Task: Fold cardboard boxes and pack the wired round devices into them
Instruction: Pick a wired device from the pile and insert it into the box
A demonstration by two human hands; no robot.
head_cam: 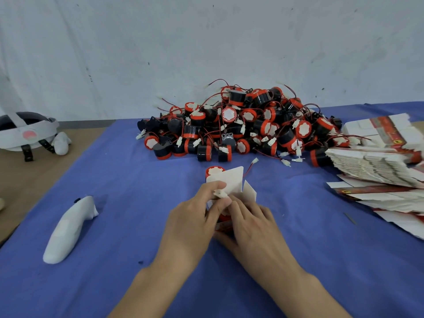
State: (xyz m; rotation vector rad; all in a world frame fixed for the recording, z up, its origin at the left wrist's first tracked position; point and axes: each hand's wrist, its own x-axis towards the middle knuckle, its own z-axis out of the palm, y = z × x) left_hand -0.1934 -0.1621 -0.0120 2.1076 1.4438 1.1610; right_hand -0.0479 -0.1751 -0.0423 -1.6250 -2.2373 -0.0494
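Holding a half-formed box (pixel 231 181) between them, both hands work close together. The left hand (pixel 195 216) curls round the box's left side w/ thumb and forefinger pinching a small white bit (pixel 220 193) at the flap's base, prob. a plug but too small to be sure. The right hand (pixel 250 223) lies over the box's right side, fingers bent and pressed on the card, tips meeting the left thumb. Key relation: the round device (pixel 214 172) sits just beyond the left fingertips, straight ahead, behind the raised white flaps. Can't tell if it's touching the box or already partly in its mouth. Its red wire comes out right of the flaps, away from the fingers, to a white plug (pixel 254 161) on the blue cloth (pixel 114 203). The left hand is nearer the device, the right nearer the wire. The box's long axis runs approx. fwd from the palms toward the device, open end on the far side from the wrists. Box: white inside, red print showing under the fingers, flaps upright, not yet folded. Device: red rim, white face turned up, body hidden by the flap. Judged next: the device goes in thru the open end, wire tucked after.
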